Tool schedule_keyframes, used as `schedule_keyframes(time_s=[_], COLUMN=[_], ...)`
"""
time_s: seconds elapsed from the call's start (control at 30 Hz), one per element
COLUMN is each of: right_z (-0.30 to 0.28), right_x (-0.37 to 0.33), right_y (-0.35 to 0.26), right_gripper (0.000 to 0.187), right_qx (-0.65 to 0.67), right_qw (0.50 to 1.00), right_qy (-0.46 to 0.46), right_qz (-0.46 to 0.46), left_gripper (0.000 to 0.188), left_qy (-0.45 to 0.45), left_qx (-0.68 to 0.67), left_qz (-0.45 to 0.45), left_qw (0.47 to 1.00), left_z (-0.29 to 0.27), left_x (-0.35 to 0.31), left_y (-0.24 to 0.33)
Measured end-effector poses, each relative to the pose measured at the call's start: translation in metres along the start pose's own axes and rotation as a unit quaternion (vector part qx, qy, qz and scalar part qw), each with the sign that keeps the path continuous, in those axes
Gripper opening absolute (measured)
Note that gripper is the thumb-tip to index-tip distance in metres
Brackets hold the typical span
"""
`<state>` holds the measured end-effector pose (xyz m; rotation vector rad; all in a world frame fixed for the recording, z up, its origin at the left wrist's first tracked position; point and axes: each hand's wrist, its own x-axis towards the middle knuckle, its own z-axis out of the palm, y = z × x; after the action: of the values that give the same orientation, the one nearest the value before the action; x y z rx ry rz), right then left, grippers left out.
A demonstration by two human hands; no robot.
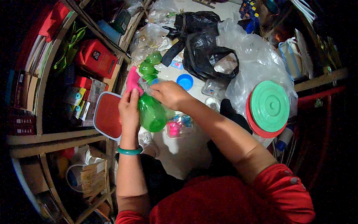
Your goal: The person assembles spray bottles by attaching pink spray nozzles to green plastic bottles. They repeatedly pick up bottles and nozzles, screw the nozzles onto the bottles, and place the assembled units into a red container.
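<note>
My left hand (129, 109) grips a green translucent plastic bottle (152, 113) from its left side, with a pink piece (132, 80) showing above the fingers. My right hand (169, 94) closes over the bottle's top, wrapped in clear plastic film (145, 85). Just beyond the hands lie more green plastic pieces (150, 64). A green bangle (129, 151) circles my left wrist.
A red lid with a white rim (108, 115) lies left of the hands. Behind are a blue cap (185, 81), black plastic bags (205, 44) and clear bags (257, 59). A green lid on a red one (269, 107) sits right. Shelves with boxes (74, 74) line the left.
</note>
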<state>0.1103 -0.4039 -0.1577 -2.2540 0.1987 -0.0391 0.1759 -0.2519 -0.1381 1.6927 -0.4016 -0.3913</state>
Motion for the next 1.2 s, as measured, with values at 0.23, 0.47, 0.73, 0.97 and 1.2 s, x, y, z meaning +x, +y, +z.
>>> schedule_keyframes(time_s=[0.23, 0.47, 0.73, 0.97, 1.2], right_z=[0.000, 0.003, 0.000, -0.002, -0.003], right_x=[0.004, 0.008, -0.004, -0.001, -0.005], right_y=[-0.006, -0.009, -0.010, -0.002, -0.012], right_gripper=[0.028, 0.023, 0.022, 0.022, 0.021], right_qx=[0.240, 0.114, 0.061, 0.066, 0.101], right_qw=[0.962, 0.949, 0.981, 0.979, 0.980], right_qy=[0.132, 0.262, 0.147, 0.174, 0.163], right_qz=[0.000, -0.131, -0.110, -0.085, -0.049], left_gripper=[0.018, 0.027, 0.028, 0.026, 0.023], left_qy=[0.010, -0.010, -0.049, -0.130, -0.060], left_qx=[-0.017, 0.200, 0.279, 0.083, 0.023], left_qz=[-0.018, 0.055, -0.037, -0.065, -0.086], left_qw=[1.000, 0.978, 0.958, 0.986, 0.994], left_z=[0.009, 0.011, 0.014, 0.008, 0.003], left_x=[0.002, 0.000, -0.004, 0.004, 0.008], left_y=[-0.003, -0.018, 0.002, -0.014, -0.021])
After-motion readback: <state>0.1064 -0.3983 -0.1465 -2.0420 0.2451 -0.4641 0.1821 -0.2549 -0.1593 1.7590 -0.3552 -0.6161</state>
